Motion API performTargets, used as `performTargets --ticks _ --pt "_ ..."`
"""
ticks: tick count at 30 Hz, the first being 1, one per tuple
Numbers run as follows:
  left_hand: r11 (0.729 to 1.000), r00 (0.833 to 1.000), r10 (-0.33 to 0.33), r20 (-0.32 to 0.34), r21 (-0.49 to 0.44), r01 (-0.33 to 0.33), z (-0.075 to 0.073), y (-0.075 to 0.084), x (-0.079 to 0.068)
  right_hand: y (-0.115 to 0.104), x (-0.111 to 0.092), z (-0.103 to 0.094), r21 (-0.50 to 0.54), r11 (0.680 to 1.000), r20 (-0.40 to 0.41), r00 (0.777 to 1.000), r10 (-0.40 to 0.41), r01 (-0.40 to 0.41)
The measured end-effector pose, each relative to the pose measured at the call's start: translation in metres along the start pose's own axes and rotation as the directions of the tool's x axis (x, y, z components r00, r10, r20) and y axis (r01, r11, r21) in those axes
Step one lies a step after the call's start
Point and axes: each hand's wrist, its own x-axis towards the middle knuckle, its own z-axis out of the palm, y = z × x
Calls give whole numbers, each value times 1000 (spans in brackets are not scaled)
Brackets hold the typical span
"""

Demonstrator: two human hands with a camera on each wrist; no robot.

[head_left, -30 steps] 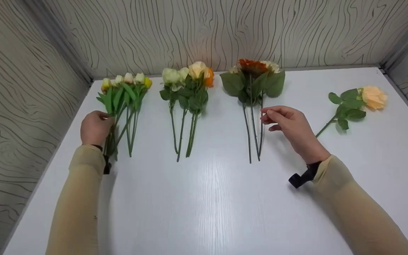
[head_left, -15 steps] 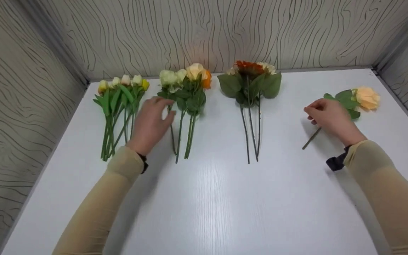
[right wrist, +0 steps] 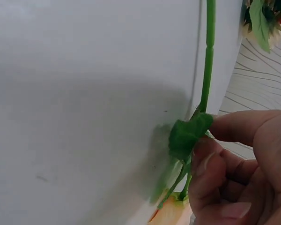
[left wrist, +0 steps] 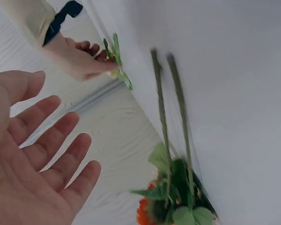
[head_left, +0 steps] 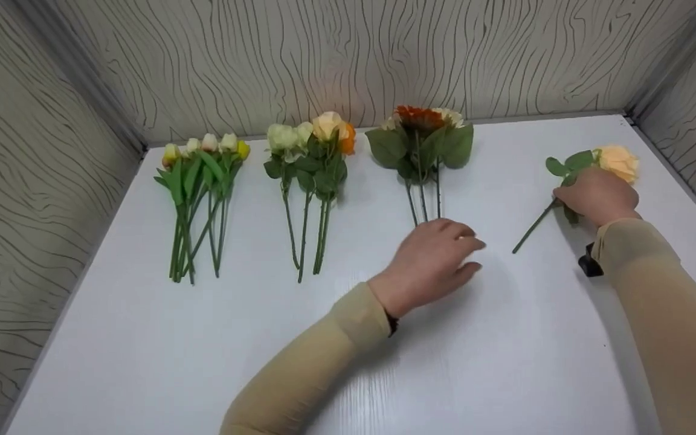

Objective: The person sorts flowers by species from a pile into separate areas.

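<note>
At the right of the table, a peach rose (head_left: 618,162) with green leaves lies slantwise, its stem pointing toward the front. My right hand (head_left: 600,194) is over its upper stem; in the right wrist view its fingertips pinch at the stem beside a green leaf (right wrist: 187,136). My left hand (head_left: 432,263) hovers above the table with fingers spread and nothing held. It covers the lower stems of a bunch with a rust-orange flower (head_left: 419,116), cream blooms and broad leaves. In the left wrist view those stems (left wrist: 161,103) are apart from my left fingers.
A bunch of tulips (head_left: 203,163) in white, pink and yellow lies at the left. Beside it is a group of pale green, peach and orange roses (head_left: 309,145). The white table (head_left: 142,350) ends at patterned panels (head_left: 348,60) behind and at the sides.
My left hand has left the tulips and crossed right, past the roses, to the rust-orange bunch's stems. My right hand has moved right from that bunch to the peach rose's stem.
</note>
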Motion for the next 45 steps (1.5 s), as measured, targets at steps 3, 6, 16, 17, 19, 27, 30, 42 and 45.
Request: performTargets --ticks 3,6,16,17,19,27,30,42,45 --pt "998 998 56 4 25 -56 9 23 13 2 1 3 -14 1000 14 1000 28 -27" --pt "997 997 81 5 14 -81 15 37 19 1 3 5 0 998 44 998 55 -55" --pt "995 999 1 38 -103 3 16 33 23 -1 6 5 102 990 93 992 87 -96" --pt "991 999 -20 38 -129 25 15 30 24 0 5 6 123 988 83 993 86 -96" --pt "979 997 -71 36 -187 77 14 24 25 0 4 6 181 979 59 994 87 -96" --pt "850 950 -307 60 -431 302 6 1 23 -19 -2 4 401 916 -29 999 28 -15" --pt "761 929 -359 86 -549 345 3 -8 22 -40 -13 4 532 847 -48 999 4 22" --pt "271 888 -423 178 -911 311 -5 -31 20 -127 -56 28 898 310 -280 949 -145 312" --pt "210 882 -436 179 -933 293 -7 -35 18 -136 -60 33 903 271 -292 938 -186 334"
